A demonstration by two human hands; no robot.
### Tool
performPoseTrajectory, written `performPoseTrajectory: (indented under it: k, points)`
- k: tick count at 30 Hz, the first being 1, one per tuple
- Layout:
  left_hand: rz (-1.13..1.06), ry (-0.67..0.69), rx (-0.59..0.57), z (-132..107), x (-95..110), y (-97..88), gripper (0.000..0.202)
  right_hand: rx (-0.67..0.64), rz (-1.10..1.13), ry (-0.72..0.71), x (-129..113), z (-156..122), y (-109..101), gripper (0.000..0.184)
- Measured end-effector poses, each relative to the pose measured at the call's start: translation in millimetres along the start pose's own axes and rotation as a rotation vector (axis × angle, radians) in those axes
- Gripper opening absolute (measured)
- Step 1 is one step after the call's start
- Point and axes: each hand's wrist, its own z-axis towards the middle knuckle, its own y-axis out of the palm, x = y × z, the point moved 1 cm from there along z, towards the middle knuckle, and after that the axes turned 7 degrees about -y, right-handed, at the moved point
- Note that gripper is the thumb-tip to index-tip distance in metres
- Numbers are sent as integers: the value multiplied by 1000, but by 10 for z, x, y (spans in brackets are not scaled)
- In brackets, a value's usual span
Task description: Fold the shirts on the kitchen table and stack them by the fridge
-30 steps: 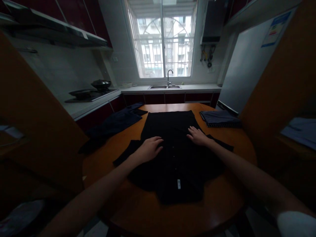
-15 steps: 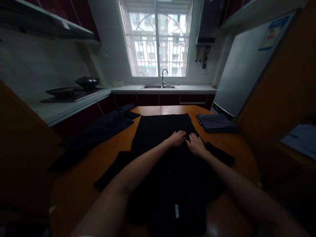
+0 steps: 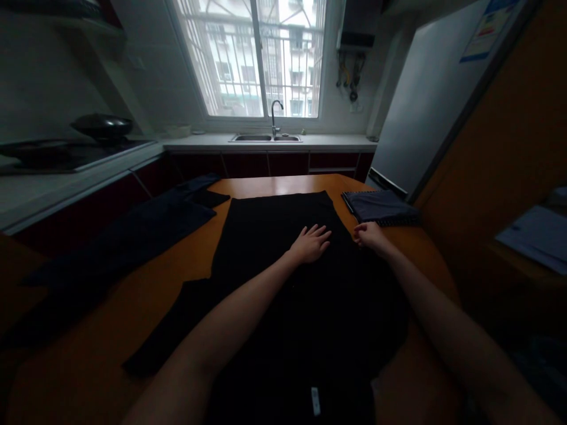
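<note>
A black long-sleeved shirt (image 3: 270, 227) lies spread on the wooden table (image 3: 168, 283), with a small white label (image 3: 315, 401) near its close end. One sleeve stretches out to the left. My left hand (image 3: 309, 243) rests flat on the shirt's middle with fingers spread. At the shirt's right edge, my right hand (image 3: 371, 237) has its fingers curled together on the black fabric. The right sleeve does not stand out from the dark body of the shirt, and my right arm covers part of that side.
A dark blue garment (image 3: 146, 236) lies along the table's left side. Folded grey-blue cloth (image 3: 383, 205) with a dark, ridged edge sits at the far right. Beyond are a counter with a sink (image 3: 252, 139), a stove with a wok (image 3: 101, 126), and a fridge (image 3: 416, 100).
My right hand has moved right from the shirt's middle to its edge, and its fingers have closed. My left hand stays on the shirt, fingers wider apart. The view has shifted.
</note>
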Motion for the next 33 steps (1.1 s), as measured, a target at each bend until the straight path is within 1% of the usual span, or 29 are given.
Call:
performPoseTrajectory:
  k: [4, 5, 9, 12, 14, 18, 22, 25, 29, 33]
  points:
    - [-5, 6, 0, -18, 11, -14, 56, -51, 82, 135, -28, -65, 2, 2]
    - [-6, 6, -1, -21, 12, -18, 56, -82, 105, 157, -46, -91, 2, 5]
    - [-10, 2, 1, -26, 10, -21, 55, -214, 225, 199, -124, -194, -18, 26]
    - [-12, 6, 16, -18, 2, -3, 55, -262, 312, 201, -163, -229, -34, 36]
    - [-12, 4, 22, -12, -4, 10, 54, -262, 358, 200, -174, -226, -43, 38]
    - [-14, -3, 23, -10, -8, 14, 53, -239, 426, 190, -186, -223, -62, 35]
    - [-17, 5, 19, -18, -3, 2, 53, -255, 433, 182, -215, -262, -67, 21]
    - [-17, 5, 17, -19, -1, -3, 54, -230, 406, 168, -235, -271, -77, 13]
    - [-18, 6, 7, -11, -8, -4, 55, -164, 341, 159, -235, -258, -116, 18]
    - [-15, 7, 6, 0, -22, 8, 56, -99, 231, 138, -212, -267, -137, 24]
